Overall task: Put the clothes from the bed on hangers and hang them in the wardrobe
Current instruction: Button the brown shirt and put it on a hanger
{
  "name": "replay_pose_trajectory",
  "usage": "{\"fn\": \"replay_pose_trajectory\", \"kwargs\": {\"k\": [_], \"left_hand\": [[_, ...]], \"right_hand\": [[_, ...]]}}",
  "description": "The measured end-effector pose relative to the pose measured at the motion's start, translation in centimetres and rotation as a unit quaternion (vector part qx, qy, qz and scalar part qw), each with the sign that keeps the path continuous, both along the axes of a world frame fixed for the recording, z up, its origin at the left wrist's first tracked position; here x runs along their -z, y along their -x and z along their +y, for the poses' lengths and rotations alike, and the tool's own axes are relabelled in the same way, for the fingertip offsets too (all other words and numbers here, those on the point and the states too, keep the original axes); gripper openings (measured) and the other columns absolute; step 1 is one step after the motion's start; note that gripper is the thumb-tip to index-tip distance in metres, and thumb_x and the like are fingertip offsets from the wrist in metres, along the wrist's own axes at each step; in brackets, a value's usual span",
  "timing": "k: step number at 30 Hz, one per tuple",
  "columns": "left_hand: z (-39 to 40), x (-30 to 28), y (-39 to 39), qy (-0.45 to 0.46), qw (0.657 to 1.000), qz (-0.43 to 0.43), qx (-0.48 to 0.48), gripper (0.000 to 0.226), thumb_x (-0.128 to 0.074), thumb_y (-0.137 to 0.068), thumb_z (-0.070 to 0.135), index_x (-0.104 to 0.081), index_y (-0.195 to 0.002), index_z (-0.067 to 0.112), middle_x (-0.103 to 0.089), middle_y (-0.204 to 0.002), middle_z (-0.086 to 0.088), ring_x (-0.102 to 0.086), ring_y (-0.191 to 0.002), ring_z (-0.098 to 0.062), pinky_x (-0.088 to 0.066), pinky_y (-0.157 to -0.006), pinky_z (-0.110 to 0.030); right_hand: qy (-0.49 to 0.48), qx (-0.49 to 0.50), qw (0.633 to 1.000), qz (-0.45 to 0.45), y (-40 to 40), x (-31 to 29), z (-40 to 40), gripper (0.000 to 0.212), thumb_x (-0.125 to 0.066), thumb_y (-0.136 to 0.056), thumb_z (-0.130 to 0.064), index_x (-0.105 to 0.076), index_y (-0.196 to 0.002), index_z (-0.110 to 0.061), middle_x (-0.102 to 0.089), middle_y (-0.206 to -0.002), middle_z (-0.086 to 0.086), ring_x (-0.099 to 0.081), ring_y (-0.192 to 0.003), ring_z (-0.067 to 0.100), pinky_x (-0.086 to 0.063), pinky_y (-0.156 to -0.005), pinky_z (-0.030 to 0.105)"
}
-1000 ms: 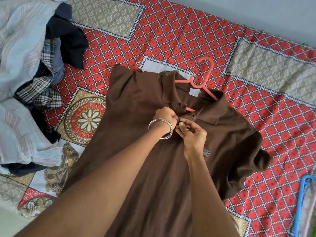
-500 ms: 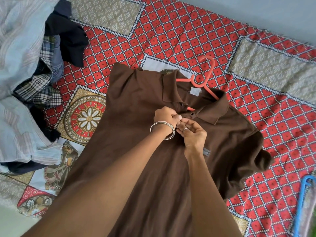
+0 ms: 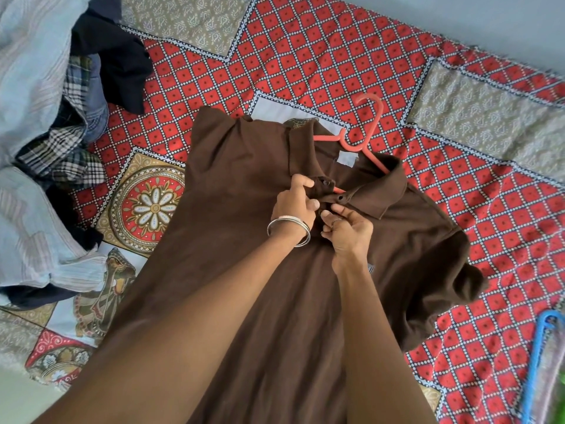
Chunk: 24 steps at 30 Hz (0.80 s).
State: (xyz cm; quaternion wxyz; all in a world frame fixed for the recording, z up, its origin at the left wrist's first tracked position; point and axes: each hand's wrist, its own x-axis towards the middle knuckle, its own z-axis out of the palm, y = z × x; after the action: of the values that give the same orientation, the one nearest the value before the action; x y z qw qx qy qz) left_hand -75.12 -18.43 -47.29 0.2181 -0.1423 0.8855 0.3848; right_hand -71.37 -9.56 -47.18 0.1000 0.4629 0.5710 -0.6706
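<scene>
Brown polo shirt [image 3: 244, 240] on the coral hanger [image 3: 363, 130], flat on the patterned bedspread [image 3: 336, 62].

We observe the left hand [image 3: 295, 203] pinching the left placket edge beside a button, and the right hand [image 3: 347, 231] pinching the opposite placket edge below the collar. The hanger hook protrudes past the collar. A pile of clothes [image 3: 46, 148] lies at the left; a blue hanger [image 3: 538, 362] lies at the lower right.
</scene>
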Motion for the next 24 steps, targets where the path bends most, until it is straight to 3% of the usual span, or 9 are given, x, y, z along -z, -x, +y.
{"fn": "replay_pose_trajectory", "kwargs": {"k": [2, 4, 8, 10, 13, 17, 24], "left_hand": [[0.0, -0.2, 0.0, 0.1, 0.99, 0.033, 0.089, 0.031, -0.055, -0.091, 0.018, -0.047, -0.121, 0.018, -0.064, -0.098, -0.01, -0.055, -0.098, -0.03, -0.044, -0.073, -0.039], [-0.3, -0.7, -0.1, 0.183, 0.972, 0.086, 0.12, 0.029, -0.058, -0.09, 0.023, -0.05, -0.116, 0.014, -0.062, -0.104, -0.01, -0.055, -0.1, -0.032, -0.042, -0.067, -0.039], [-1.5, -0.4, 1.1, 0.193, 0.938, 0.256, 0.132, 0.028, -0.076, -0.072, 0.009, -0.062, -0.096, 0.011, -0.057, -0.089, -0.011, -0.056, -0.081, -0.034, -0.048, -0.061, -0.038], [-1.6, -0.6, 2.7, 0.192, 0.91, 0.308, 0.202, 0.032, -0.074, -0.072, 0.01, -0.067, -0.102, 0.018, -0.057, -0.095, -0.009, -0.053, -0.084, -0.032, -0.05, -0.065, -0.039], [-0.6, -2.6, 5.1, 0.219, 0.889, 0.226, 0.333, 0.032, -0.064, -0.085, 0.027, -0.064, -0.117, 0.033, -0.049, -0.122, -0.001, -0.041, -0.113, -0.03, -0.038, -0.086, -0.041], [0.3, -3.5, 6.9, 0.321, 0.826, 0.144, 0.441, 0.023, -0.054, -0.093, 0.035, -0.066, -0.111, 0.029, -0.048, -0.13, 0.005, -0.024, -0.134, -0.026, -0.024, -0.102, -0.045], [1.4, -4.5, 8.5, 0.255, 0.885, 0.002, 0.39, 0.029, -0.052, -0.092, 0.045, -0.066, -0.111, 0.028, -0.056, -0.127, -0.003, -0.025, -0.137, -0.028, -0.02, -0.107, -0.057]], "right_hand": [[-0.021, 0.004, 1.0, -0.011, 0.0, -0.1, -0.2, 0.017, -0.065, -0.087, 0.002, -0.061, -0.102, -0.004, -0.063, -0.075, 0.007, -0.052, -0.05, 0.006, -0.048, -0.049, 0.019], [-0.071, 0.038, 0.996, -0.037, 0.0, -0.1, -0.4, 0.015, -0.065, -0.087, 0.0, -0.062, -0.101, -0.004, -0.065, -0.078, 0.009, -0.057, -0.051, 0.007, -0.051, -0.049, 0.02], [-0.089, 0.097, 0.99, -0.049, 0.2, -0.8, -0.1, 0.019, -0.072, -0.086, -0.013, -0.063, -0.097, 0.001, -0.066, -0.07, 0.009, -0.062, -0.047, 0.01, -0.057, -0.052, 0.027], [-0.071, 0.099, 0.991, -0.05, 0.6, -1.2, 0.1, 0.022, -0.075, -0.084, -0.02, -0.065, -0.092, -0.002, -0.065, -0.065, 0.006, -0.061, -0.044, 0.009, -0.059, -0.056, 0.03], [-0.013, 0.134, 0.989, -0.053, 1.7, -1.4, 0.4, 0.019, -0.076, -0.083, -0.021, -0.066, -0.086, -0.005, -0.067, -0.075, 0.008, -0.062, -0.056, 0.012, -0.055, -0.055, 0.026], [0.043, 0.167, 0.983, -0.06, 2.5, -1.9, 0.4, 0.008, -0.074, -0.083, -0.011, -0.068, -0.083, -0.005, -0.073, -0.083, 0.007, -0.066, -0.066, 0.015, -0.057, -0.061, 0.027], [-0.041, 0.127, 0.991, -0.025, 3.3, -2.1, -0.2, 0.023, -0.075, -0.081, -0.008, -0.061, -0.064, -0.011, -0.059, -0.054, 0.0, -0.054, -0.048, 0.009, -0.051, -0.054, 0.022]]}}
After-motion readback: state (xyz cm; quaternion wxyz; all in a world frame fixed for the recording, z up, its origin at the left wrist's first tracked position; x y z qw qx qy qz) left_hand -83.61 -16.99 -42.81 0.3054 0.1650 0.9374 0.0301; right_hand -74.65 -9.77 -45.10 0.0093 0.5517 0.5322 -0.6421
